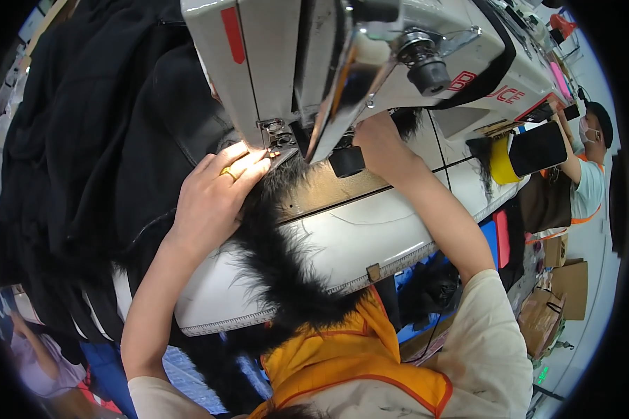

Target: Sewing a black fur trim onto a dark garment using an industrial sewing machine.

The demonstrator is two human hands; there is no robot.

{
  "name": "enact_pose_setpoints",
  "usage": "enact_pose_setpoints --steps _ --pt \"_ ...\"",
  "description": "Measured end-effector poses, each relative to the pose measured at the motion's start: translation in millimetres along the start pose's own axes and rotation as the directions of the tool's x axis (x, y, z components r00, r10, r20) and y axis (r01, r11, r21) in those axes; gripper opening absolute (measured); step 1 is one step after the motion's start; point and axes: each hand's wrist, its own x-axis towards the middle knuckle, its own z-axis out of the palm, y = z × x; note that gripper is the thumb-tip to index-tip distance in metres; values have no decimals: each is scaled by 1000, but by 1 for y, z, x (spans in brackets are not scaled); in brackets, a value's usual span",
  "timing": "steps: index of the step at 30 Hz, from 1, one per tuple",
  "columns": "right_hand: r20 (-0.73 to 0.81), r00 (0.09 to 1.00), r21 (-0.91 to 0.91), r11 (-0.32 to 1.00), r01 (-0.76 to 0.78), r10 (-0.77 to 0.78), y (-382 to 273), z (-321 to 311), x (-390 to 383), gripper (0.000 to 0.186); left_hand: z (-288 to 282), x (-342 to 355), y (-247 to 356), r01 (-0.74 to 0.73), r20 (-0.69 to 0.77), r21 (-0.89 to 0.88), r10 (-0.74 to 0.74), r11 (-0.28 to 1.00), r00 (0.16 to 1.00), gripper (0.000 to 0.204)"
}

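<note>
A white industrial sewing machine (223,63) fills the upper middle, its lit presser foot (279,150) over a metal plate (314,199). My left hand (213,199), with a yellow ring, lies left of the presser foot, fingers spread and bent onto the dark material under them. Black fur trim (272,272) runs beside and under this hand, down over the table edge. A heap of black fabric (105,140) lies to its left. My right hand (384,150) reaches behind the machine's front parts near more black fur; its fingers are mostly hidden.
The white table (349,244) has a measuring tape along its front edge. A yellow-and-black part (503,160) sits at the right. A co-worker in a cap and mask (583,188) is at the far right; another person (42,356) is at lower left. Cardboard boxes (569,286) stand at right.
</note>
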Motion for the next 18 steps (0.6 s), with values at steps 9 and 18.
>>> enact_pose_setpoints --steps 9,18 --pt "134 985 -132 983 125 -108 13 -20 -6 21 -8 1 -18 -29 62 -63 33 998 998 55" --pt "281 947 254 964 85 -158 -29 -17 -8 36 -2 -1 22 -114 17 303 114 946 993 40"
